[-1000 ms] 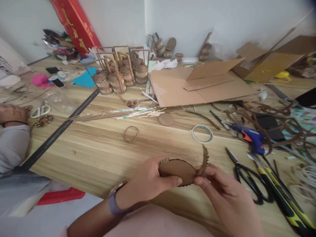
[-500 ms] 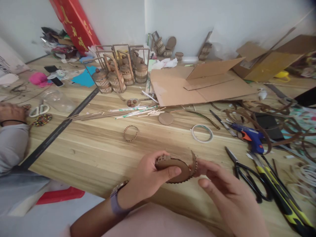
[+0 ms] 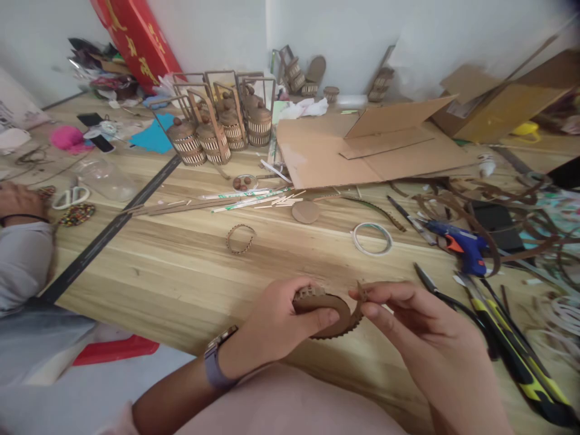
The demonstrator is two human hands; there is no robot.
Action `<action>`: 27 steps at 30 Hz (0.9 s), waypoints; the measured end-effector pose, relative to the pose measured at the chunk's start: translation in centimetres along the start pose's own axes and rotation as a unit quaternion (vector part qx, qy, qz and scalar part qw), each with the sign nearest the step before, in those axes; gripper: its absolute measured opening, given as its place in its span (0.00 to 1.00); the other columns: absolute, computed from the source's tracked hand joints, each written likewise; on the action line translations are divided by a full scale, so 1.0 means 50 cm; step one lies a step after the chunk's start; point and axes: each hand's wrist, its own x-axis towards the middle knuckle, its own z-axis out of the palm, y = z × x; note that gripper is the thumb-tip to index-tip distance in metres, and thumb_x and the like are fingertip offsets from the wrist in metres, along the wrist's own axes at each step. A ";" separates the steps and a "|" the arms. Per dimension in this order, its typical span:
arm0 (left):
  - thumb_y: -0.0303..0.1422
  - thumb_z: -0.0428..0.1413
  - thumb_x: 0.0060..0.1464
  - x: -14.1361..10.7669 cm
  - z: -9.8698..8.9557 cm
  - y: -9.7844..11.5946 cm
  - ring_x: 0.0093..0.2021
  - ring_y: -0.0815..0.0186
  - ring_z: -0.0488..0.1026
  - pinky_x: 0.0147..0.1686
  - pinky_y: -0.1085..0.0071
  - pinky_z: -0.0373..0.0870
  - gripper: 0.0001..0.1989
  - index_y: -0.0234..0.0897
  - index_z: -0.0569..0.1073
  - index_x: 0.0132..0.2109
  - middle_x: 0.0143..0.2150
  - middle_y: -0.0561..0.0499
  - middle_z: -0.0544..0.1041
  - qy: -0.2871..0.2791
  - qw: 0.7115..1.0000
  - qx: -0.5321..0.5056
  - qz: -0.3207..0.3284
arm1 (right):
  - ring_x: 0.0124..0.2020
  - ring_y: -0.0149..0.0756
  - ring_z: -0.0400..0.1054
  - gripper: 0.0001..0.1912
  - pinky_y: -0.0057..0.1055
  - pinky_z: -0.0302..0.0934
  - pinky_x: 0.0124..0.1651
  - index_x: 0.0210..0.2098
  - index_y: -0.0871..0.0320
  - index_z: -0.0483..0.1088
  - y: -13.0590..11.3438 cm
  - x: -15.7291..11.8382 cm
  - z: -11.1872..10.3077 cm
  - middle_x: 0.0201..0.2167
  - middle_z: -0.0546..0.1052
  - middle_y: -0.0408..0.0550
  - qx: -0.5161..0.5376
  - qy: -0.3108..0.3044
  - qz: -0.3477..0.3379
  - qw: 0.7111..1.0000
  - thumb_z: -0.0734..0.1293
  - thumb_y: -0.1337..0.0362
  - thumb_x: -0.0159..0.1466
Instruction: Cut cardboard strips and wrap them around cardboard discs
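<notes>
My left hand is wrapped round a brown cardboard disc, its thumb lying on the flat face. A ridged brown strip runs along the disc's rim and stands away from it on the right side. The strip's free end is pinched between the thumb and fingers of my right hand. Beyond my hands, a thin patterned ring, a loose cardboard disc and a white ring-shaped coil lie on the wooden table.
Black scissors, yellow-black cutters and a blue glue gun lie at the right. Small lidded baskets stand behind, beside a cardboard sheet. Another person's hand rests at the far left.
My right thumb and fingers have closed on the strip's end, where the thumb was apart before. The disc and my left hand have shifted slightly right.
</notes>
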 end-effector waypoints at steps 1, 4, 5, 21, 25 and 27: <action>0.35 0.62 0.51 0.001 -0.001 0.001 0.30 0.69 0.68 0.31 0.75 0.61 0.07 0.37 0.74 0.31 0.28 0.58 0.73 -0.005 1.000 0.004 0.001 | 0.29 0.31 0.77 0.06 0.20 0.71 0.32 0.28 0.52 0.76 0.000 -0.001 -0.001 0.28 0.82 0.43 -0.009 0.000 0.003 1.000 0.73 0.57 0.56; 0.36 0.62 0.51 0.002 -0.003 0.003 0.29 0.70 0.66 0.30 0.75 0.58 0.09 0.37 0.72 0.30 0.27 0.58 0.71 -0.021 0.999 0.020 0.012 | 0.29 0.33 0.77 0.07 0.24 0.71 0.32 0.29 0.52 0.77 0.000 -0.005 -0.001 0.29 0.82 0.44 -0.028 -0.007 0.019 0.999 0.73 0.56 0.57; 0.36 0.61 0.52 0.002 -0.004 0.003 0.28 0.71 0.65 0.29 0.75 0.57 0.09 0.37 0.71 0.29 0.26 0.58 0.70 -0.028 0.999 0.028 0.015 | 0.29 0.34 0.77 0.07 0.25 0.71 0.32 0.30 0.52 0.78 0.000 -0.007 0.000 0.29 0.82 0.44 -0.033 -0.008 0.024 0.999 0.73 0.55 0.57; 0.39 0.61 0.54 -0.012 -0.001 0.004 0.27 0.70 0.63 0.28 0.74 0.55 0.13 0.37 0.70 0.28 0.23 0.58 0.67 -0.055 0.996 0.073 0.005 | 0.27 0.32 0.75 0.07 0.24 0.71 0.29 0.35 0.49 0.80 -0.015 -0.003 0.007 0.27 0.81 0.41 -0.013 -0.083 -0.112 0.990 0.71 0.67 0.59; 0.41 0.61 0.54 -0.016 0.001 0.008 0.28 0.70 0.65 0.27 0.75 0.56 0.13 0.37 0.71 0.29 0.25 0.58 0.70 -0.058 0.996 0.068 0.011 | 0.29 0.31 0.76 0.09 0.22 0.71 0.30 0.36 0.49 0.80 -0.017 -0.006 0.005 0.29 0.81 0.41 -0.007 -0.096 -0.137 0.986 0.70 0.70 0.60; 0.42 0.62 0.54 -0.017 0.001 0.008 0.28 0.70 0.66 0.27 0.76 0.56 0.14 0.37 0.72 0.30 0.25 0.58 0.70 -0.060 0.996 0.072 0.011 | 0.30 0.31 0.76 0.11 0.22 0.71 0.31 0.37 0.48 0.80 -0.017 -0.008 0.004 0.30 0.81 0.41 -0.006 -0.101 -0.146 0.984 0.70 0.71 0.60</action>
